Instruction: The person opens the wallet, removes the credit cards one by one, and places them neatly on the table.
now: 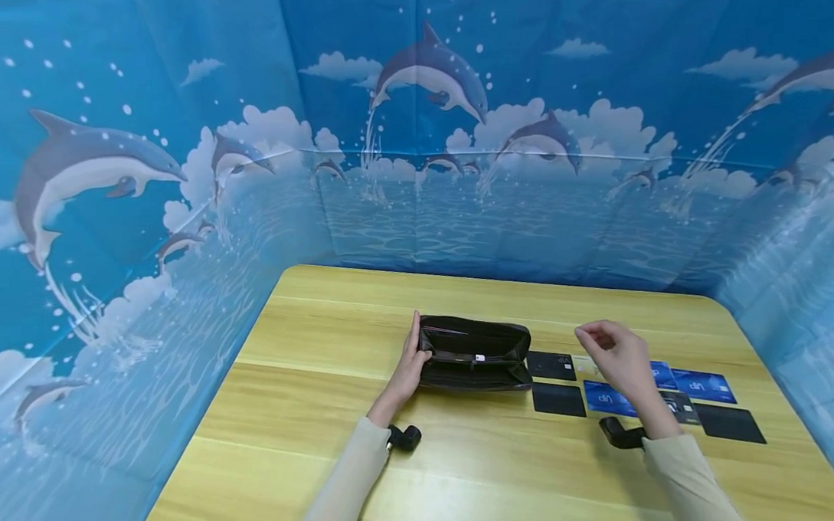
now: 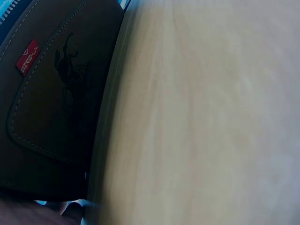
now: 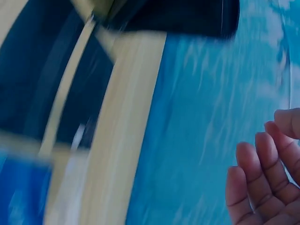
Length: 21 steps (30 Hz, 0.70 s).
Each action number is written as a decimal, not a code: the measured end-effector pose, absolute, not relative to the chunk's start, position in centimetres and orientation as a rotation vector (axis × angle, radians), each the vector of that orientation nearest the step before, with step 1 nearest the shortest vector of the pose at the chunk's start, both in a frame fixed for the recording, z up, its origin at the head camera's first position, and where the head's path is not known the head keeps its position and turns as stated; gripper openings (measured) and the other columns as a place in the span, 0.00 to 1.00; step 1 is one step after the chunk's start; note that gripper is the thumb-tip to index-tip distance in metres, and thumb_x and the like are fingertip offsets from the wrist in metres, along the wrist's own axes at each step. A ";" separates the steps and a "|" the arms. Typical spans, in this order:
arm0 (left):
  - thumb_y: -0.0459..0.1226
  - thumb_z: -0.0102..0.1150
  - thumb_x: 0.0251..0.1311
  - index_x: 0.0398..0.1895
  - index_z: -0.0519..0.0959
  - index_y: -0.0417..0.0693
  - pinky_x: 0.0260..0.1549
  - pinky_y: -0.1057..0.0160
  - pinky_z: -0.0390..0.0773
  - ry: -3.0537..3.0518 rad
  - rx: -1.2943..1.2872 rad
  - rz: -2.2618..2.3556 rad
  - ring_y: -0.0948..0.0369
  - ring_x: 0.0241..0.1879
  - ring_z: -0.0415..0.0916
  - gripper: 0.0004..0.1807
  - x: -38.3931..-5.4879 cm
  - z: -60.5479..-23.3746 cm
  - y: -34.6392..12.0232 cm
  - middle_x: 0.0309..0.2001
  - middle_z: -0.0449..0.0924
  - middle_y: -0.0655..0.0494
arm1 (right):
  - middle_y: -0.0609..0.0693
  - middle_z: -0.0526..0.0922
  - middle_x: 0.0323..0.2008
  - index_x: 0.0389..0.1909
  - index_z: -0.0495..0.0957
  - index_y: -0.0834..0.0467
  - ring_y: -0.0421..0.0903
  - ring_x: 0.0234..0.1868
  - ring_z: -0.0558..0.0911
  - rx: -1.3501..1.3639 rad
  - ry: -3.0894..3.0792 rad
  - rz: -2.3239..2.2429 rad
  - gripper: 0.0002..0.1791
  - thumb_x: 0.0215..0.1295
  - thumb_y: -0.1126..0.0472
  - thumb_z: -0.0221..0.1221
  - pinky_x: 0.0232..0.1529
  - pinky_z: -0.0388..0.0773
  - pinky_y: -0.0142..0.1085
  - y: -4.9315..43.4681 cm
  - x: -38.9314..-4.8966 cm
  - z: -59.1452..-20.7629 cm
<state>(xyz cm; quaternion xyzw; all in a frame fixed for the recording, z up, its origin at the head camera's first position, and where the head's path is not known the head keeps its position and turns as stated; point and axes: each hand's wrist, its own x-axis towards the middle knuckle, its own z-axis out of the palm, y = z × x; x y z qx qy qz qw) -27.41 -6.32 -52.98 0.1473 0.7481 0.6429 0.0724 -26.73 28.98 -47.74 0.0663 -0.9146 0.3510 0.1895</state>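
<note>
A dark long wallet (image 1: 473,379) stands on the table with its top gaping and its inner pockets showing. My left hand (image 1: 408,366) grips it by the left end, thumb at the rim and fingers along the outside. In the left wrist view, the wallet's stitched outer face (image 2: 47,122) bears a small red label (image 2: 28,57). My right hand (image 1: 623,359) hovers over the cards, fingers loosely curved and thumb near the index finger, with nothing visible between them. Beneath and around it lie a black VIP card (image 1: 553,365), a blue VIP card (image 1: 604,399) and a gold card (image 1: 584,365), partly hidden.
Right of the wallet, the cards lie in two rows, including a plain black card (image 1: 558,400), another blue VIP card (image 1: 704,386) and a black card (image 1: 730,423) at the right end. A dolphin-printed curtain (image 1: 415,207) surrounds the wooden table (image 1: 289,349).
</note>
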 end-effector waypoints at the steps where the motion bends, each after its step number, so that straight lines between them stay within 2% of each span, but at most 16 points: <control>1: 0.30 0.33 0.71 0.74 0.27 0.64 0.64 0.44 0.45 2.250 0.444 1.928 0.54 0.71 0.26 0.39 -27.4 -53.0 -6.3 0.74 0.24 0.56 | 0.50 0.81 0.30 0.38 0.82 0.61 0.43 0.28 0.76 0.247 -2.566 0.996 0.11 0.66 0.56 0.59 0.30 0.71 0.26 27.9 -27.1 -47.7; 8: 0.30 0.33 0.71 0.74 0.27 0.63 0.64 0.44 0.45 2.247 0.456 1.924 0.54 0.71 0.26 0.39 -27.4 -53.0 -6.2 0.74 0.24 0.55 | 0.45 0.82 0.31 0.35 0.84 0.56 0.43 0.30 0.79 0.582 -2.564 1.125 0.07 0.64 0.58 0.61 0.32 0.76 0.38 21.8 -28.8 -46.9; 14: 0.30 0.33 0.71 0.74 0.27 0.63 0.64 0.44 0.44 2.252 0.448 1.921 0.54 0.71 0.26 0.39 -27.4 -53.0 -6.2 0.74 0.24 0.55 | 0.42 0.81 0.33 0.38 0.85 0.57 0.38 0.31 0.79 0.779 -2.742 1.207 0.11 0.65 0.54 0.59 0.34 0.77 0.37 18.4 -29.9 -46.8; 21: 0.29 0.35 0.69 0.75 0.27 0.54 0.64 0.43 0.43 2.268 0.454 1.925 0.51 0.71 0.27 0.39 -27.5 -53.0 -6.3 0.74 0.25 0.50 | 0.44 0.82 0.34 0.40 0.85 0.59 0.39 0.32 0.80 0.846 -2.830 1.118 0.08 0.64 0.61 0.61 0.34 0.77 0.37 16.5 -30.9 -47.5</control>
